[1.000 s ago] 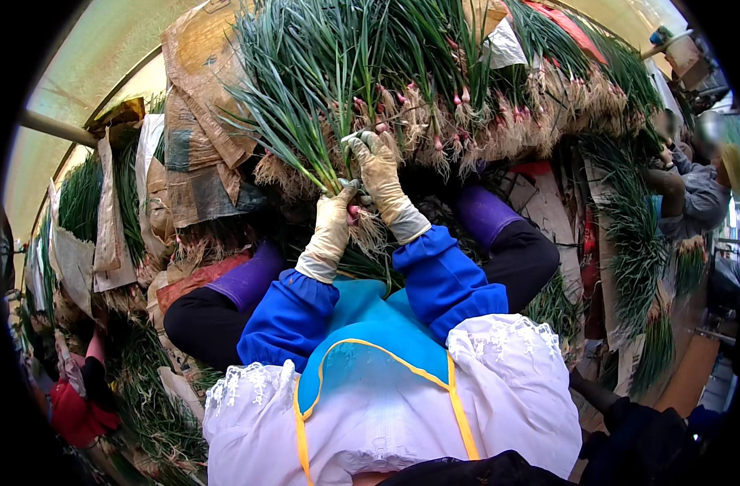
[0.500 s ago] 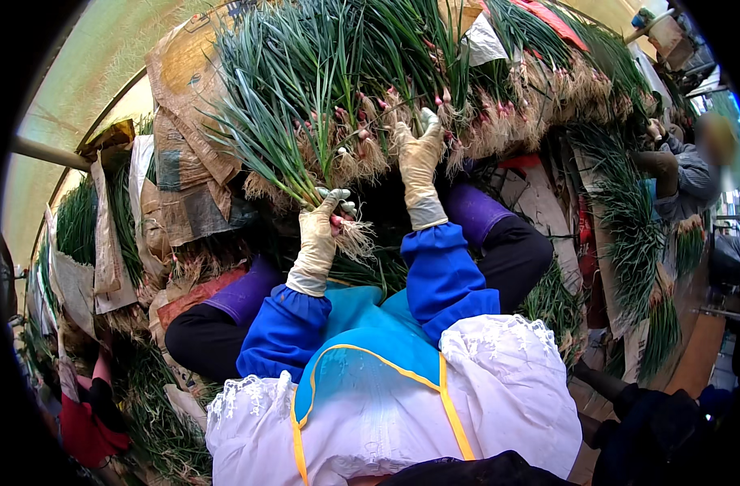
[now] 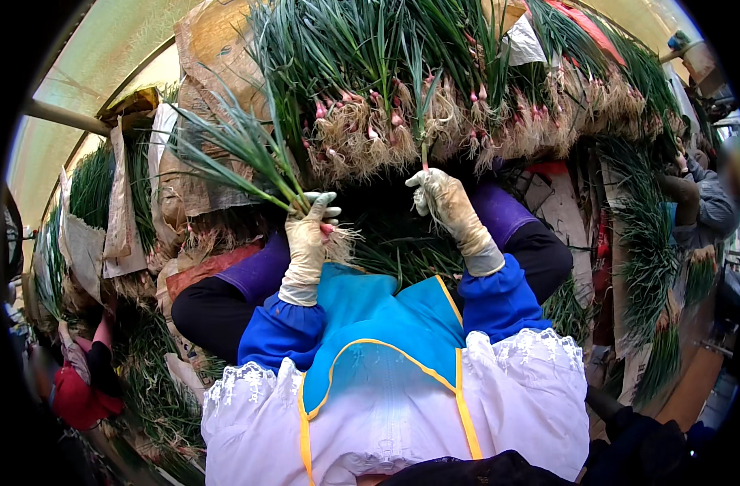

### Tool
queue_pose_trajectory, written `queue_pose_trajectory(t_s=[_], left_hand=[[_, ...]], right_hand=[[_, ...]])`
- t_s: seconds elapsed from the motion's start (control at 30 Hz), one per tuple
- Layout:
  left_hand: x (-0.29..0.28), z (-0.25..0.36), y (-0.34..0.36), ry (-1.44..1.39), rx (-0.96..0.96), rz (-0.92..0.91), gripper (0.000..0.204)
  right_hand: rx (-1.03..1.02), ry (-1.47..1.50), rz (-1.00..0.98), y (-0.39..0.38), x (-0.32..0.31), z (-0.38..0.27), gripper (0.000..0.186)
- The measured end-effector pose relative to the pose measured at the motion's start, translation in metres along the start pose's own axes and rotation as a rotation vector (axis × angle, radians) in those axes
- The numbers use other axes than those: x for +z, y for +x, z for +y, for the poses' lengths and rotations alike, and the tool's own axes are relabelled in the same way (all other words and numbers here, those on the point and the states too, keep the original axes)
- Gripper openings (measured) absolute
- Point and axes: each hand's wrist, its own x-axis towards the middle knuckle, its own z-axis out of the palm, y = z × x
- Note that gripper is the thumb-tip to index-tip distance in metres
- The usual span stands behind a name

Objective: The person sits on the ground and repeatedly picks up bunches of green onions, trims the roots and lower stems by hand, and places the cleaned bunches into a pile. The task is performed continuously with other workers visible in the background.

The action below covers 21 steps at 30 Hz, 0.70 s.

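My left hand (image 3: 305,239), in a cream glove, is closed round a small bunch of green onions (image 3: 260,166), their long leaves leaning up-left, pink bulbs and pale roots showing at its right side. My right hand (image 3: 451,211), also gloved, grips one onion plant (image 3: 426,142) at its lower end, just below the edge of a big heap of onion plants (image 3: 362,49) with hanging roots and pink bulbs. Loose dark-green leaves (image 3: 386,235) lie in the shadow between my hands, behind my blue apron (image 3: 362,300).
Burlap-like sacking (image 3: 200,105) drapes left of the heap. More onion bundles (image 3: 637,267) lie to the right, beside a crouching co-worker (image 3: 702,219). Another person in red (image 3: 86,381) works at lower left. My bent knees in purple pads (image 3: 508,206) flank my hands; a pole (image 3: 66,116) crosses upper left.
My right hand has moved from the heap's roots down toward me, drawing a single plant with it. My left hand has shifted left with its bunch, whose leaves now stand apart from the heap.
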Motion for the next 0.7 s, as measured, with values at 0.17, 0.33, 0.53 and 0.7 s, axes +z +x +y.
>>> queue_pose_trajectory(t_s=[0.17,0.33,0.53,0.7], left_hand=[[0.040,0.003,-0.001,-0.057,-0.157,-0.201,0.007],[0.034,0.011,-0.006,-0.009,-0.335,-0.292,0.011],[0.035,-0.014,-0.010,-0.175,-0.294,-0.245,0.012],[0.035,-0.014,-0.012,-0.158,-0.262,-0.114,0.011]], right_hand=[[-0.112,-1.192,0.099,-0.015,0.067,0.017,0.027],[-0.063,-1.021,-0.099,-0.011,0.053,0.012,0.034],[0.054,0.253,0.143,0.056,0.044,0.015,0.046],[-0.004,0.575,0.154,0.046,0.079,0.034,0.021]])
